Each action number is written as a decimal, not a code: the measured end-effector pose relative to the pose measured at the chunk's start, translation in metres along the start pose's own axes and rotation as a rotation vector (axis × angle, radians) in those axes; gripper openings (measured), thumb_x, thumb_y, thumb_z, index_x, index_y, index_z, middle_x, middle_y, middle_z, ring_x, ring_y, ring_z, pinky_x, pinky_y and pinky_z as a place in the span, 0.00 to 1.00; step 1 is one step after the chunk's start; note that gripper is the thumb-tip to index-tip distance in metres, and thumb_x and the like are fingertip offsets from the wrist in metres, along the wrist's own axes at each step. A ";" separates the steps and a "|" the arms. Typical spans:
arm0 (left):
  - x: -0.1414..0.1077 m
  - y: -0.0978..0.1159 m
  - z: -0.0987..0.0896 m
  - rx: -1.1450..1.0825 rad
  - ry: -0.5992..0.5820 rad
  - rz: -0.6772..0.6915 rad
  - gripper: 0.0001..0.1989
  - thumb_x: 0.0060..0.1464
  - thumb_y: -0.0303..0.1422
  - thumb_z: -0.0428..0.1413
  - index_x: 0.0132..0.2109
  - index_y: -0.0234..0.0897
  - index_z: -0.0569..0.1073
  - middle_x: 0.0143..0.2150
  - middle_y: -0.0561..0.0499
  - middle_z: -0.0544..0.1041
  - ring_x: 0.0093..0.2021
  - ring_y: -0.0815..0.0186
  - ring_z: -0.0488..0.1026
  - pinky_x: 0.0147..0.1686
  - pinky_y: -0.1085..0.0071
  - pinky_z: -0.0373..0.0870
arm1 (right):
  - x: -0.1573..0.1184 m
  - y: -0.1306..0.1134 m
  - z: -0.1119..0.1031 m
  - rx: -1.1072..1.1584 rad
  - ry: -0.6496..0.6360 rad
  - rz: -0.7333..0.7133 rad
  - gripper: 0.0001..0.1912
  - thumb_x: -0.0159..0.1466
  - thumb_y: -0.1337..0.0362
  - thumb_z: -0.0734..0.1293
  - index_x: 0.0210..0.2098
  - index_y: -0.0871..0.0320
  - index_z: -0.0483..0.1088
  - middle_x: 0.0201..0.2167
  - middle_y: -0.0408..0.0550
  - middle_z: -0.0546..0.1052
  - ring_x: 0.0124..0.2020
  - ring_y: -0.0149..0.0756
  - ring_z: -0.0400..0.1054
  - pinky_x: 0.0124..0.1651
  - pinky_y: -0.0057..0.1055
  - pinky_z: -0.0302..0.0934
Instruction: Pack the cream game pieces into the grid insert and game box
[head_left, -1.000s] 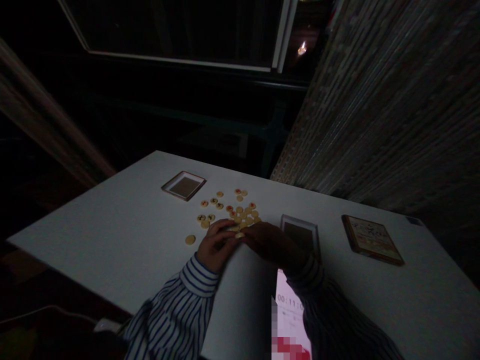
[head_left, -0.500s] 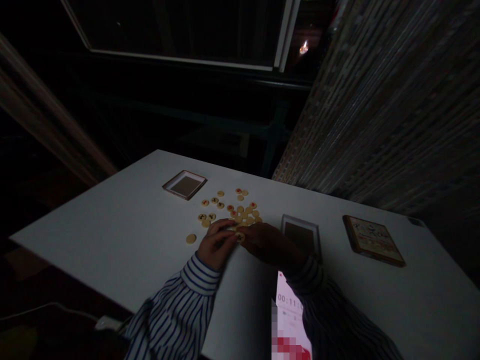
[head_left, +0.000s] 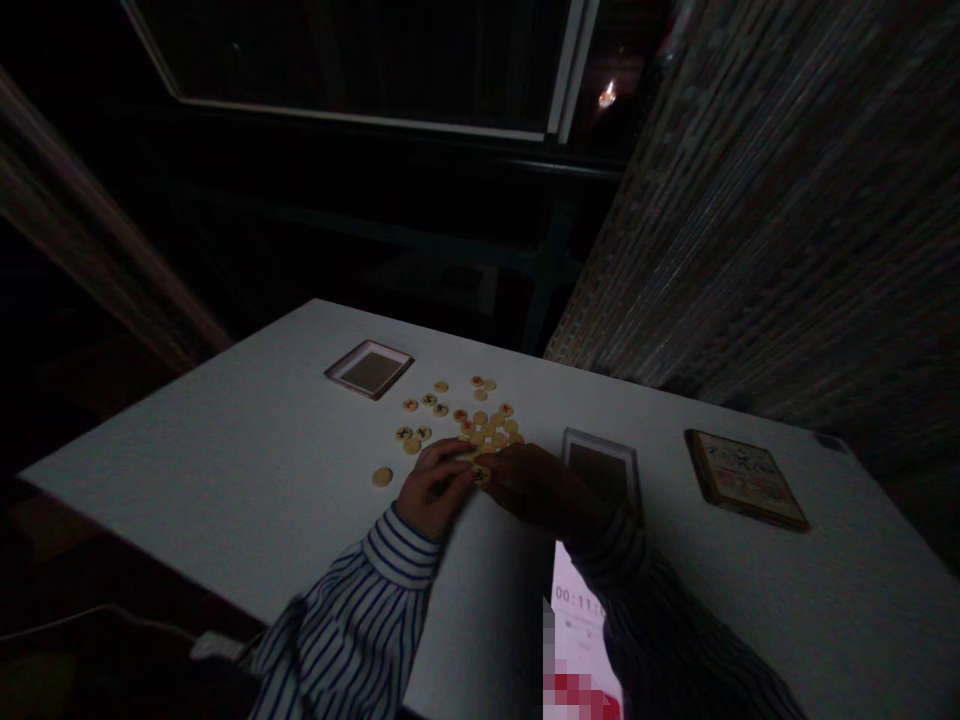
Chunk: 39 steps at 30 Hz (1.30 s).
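Note:
My left hand (head_left: pixel 435 490) and my right hand (head_left: pixel 536 485) meet near the middle of the white table. Between their fingertips is a round xiangqi piece (head_left: pixel 480 475) with a dark character facing me; both hands are closed on it. Just beyond the fingers lie several loose xiangqi pieces (head_left: pixel 497 420), some showing red characters, others blank side up. To the left are more pieces with dark characters (head_left: pixel 428 400), and a lone blank piece (head_left: pixel 382 477) rests apart, left of my left hand. My hands partly hide the nearest pieces.
An open shallow box part (head_left: pixel 334 378) sits at the far left of the table (head_left: pixel 202 430). Another open tray (head_left: pixel 636 470) lies beside my right wrist. Farther right is a flat box with printed writing (head_left: pixel 746 480). A lit phone screen (head_left: pixel 577 600) shows under my right forearm.

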<state>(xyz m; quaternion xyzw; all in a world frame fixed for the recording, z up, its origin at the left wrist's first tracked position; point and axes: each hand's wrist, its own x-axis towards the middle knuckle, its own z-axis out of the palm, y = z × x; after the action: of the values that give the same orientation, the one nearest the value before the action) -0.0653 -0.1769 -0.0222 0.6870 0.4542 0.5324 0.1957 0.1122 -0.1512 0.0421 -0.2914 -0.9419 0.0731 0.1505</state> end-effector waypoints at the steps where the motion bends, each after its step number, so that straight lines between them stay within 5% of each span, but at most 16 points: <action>1: 0.000 0.000 0.000 -0.006 -0.002 -0.004 0.06 0.51 0.30 0.54 0.35 0.38 0.76 0.45 0.45 0.73 0.49 0.60 0.67 0.50 0.58 0.63 | 0.000 0.000 0.000 0.001 0.002 0.000 0.14 0.64 0.63 0.55 0.47 0.60 0.64 0.35 0.50 0.73 0.34 0.33 0.65 0.36 0.31 0.56; 9: 0.000 -0.003 0.001 -0.018 0.030 -0.044 0.06 0.50 0.31 0.55 0.35 0.38 0.76 0.44 0.45 0.73 0.48 0.61 0.67 0.51 0.59 0.63 | 0.000 -0.001 -0.004 -0.042 0.027 0.002 0.12 0.63 0.62 0.57 0.43 0.59 0.66 0.31 0.49 0.74 0.32 0.34 0.66 0.34 0.31 0.57; 16: 0.000 -0.005 0.002 -0.077 0.055 -0.067 0.05 0.49 0.32 0.55 0.33 0.37 0.75 0.42 0.45 0.74 0.46 0.62 0.69 0.49 0.61 0.65 | -0.015 0.008 -0.016 -0.010 0.187 0.034 0.16 0.63 0.59 0.58 0.46 0.61 0.66 0.37 0.53 0.75 0.37 0.35 0.67 0.37 0.33 0.60; 39: 0.035 0.032 0.016 -0.271 0.000 -0.323 0.11 0.45 0.39 0.56 0.31 0.35 0.77 0.37 0.46 0.77 0.42 0.62 0.72 0.49 0.63 0.64 | -0.057 0.040 -0.062 -0.075 0.106 0.279 0.16 0.62 0.61 0.57 0.46 0.58 0.69 0.41 0.50 0.76 0.42 0.36 0.70 0.44 0.32 0.63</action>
<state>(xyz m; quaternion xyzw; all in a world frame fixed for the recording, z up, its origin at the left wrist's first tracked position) -0.0372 -0.1603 0.0158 0.5728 0.4825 0.5503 0.3692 0.1984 -0.1481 0.0780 -0.4284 -0.8851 0.0425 0.1772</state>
